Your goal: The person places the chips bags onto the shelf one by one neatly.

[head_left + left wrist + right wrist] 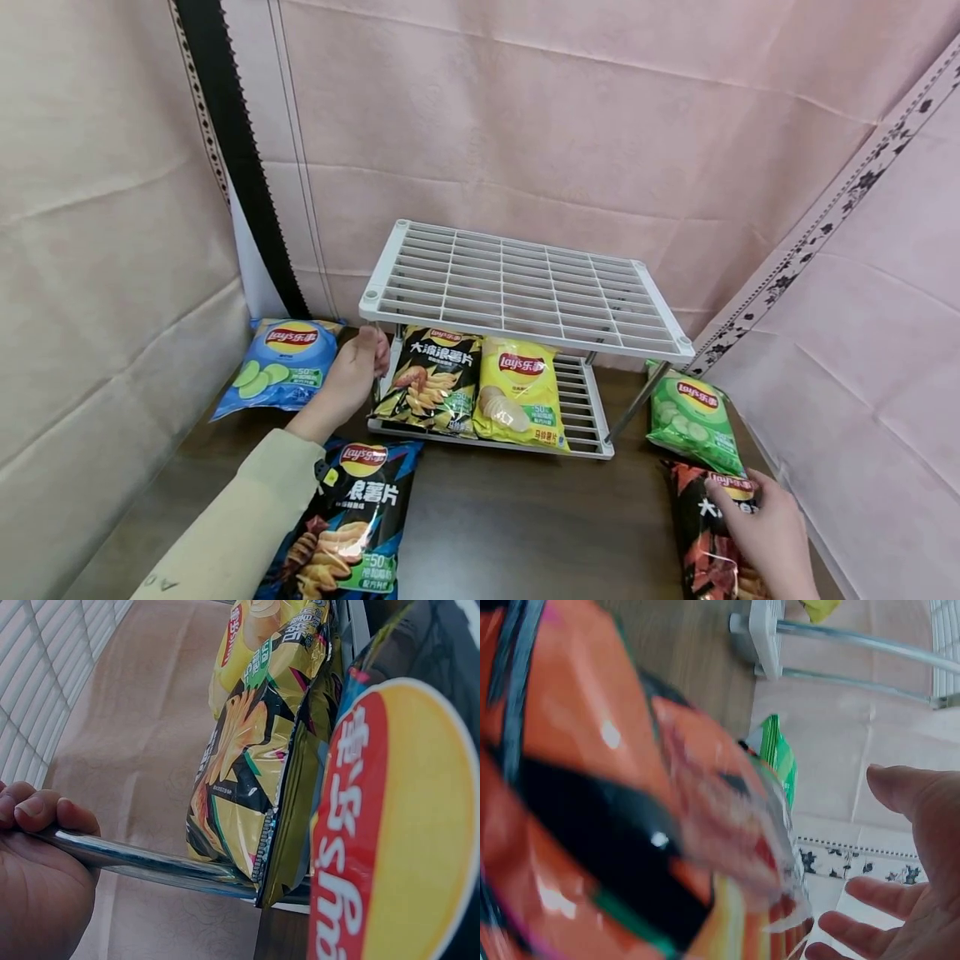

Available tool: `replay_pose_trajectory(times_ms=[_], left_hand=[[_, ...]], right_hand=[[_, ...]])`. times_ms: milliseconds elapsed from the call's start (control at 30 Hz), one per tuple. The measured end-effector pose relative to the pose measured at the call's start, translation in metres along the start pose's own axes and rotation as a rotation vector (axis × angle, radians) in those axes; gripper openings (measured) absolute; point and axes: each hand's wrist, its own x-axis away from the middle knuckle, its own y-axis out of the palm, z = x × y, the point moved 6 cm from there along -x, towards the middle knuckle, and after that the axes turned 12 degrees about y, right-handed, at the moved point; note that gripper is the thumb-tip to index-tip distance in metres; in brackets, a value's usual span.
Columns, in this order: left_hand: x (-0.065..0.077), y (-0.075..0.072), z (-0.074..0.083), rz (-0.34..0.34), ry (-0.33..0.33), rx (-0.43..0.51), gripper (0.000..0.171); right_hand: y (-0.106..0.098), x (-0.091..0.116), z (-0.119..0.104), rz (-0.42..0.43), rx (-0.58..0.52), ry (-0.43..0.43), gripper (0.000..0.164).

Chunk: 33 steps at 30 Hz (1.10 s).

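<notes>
My left hand [358,360] grips a metal post [150,859] at the left front of the white two-tier rack [517,292]; in the left wrist view the fingers curl round it. On the rack's lower shelf, a black-and-gold chip bag [431,383] and a yellow chip bag [521,392] lean side by side. At the lower right, my right hand [772,533] is over a red-and-black chip bag [708,542], thumb and fingers spread apart. In the right wrist view those fingers [866,937] are extended, with the crinkled red bag [592,787] beside them.
A blue chip bag [288,367] lies left of the rack, and a black-and-blue one [348,525] is below my left forearm. A green chip bag [693,421] lies to the right, above the red one. Pink cloth [562,142] hangs behind the brown table [510,525].
</notes>
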Motion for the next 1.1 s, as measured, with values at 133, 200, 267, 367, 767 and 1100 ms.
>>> replay_pose_trajectory(times_ms=[133, 200, 267, 367, 767, 1100], left_hand=[[0.000, -0.002, 0.000, -0.005, 0.009, -0.011, 0.060], [-0.001, -0.001, 0.000, -0.013, 0.011, -0.007, 0.059], [-0.001, -0.001, 0.000, -0.014, 0.011, -0.002, 0.058], [-0.001, -0.001, 0.001, -0.011, 0.013, -0.011, 0.058], [0.000, 0.000, 0.002, -0.005, 0.022, -0.011, 0.060], [0.000, -0.001, -0.001, -0.001, 0.007, -0.015, 0.059]], right_hand=[[-0.001, -0.003, 0.009, -0.024, 0.026, 0.037, 0.107], [0.002, -0.004, 0.016, -0.067, 0.063, 0.073, 0.112], [0.007, -0.006, 0.026, -0.117, 0.090, 0.121, 0.120], [0.016, -0.010, 0.040, -0.202, 0.139, 0.182, 0.130], [0.028, -0.023, 0.061, -0.322, 0.053, 0.169, 0.123], [0.038, -0.040, 0.075, -0.360, 0.003, 0.205, 0.124]])
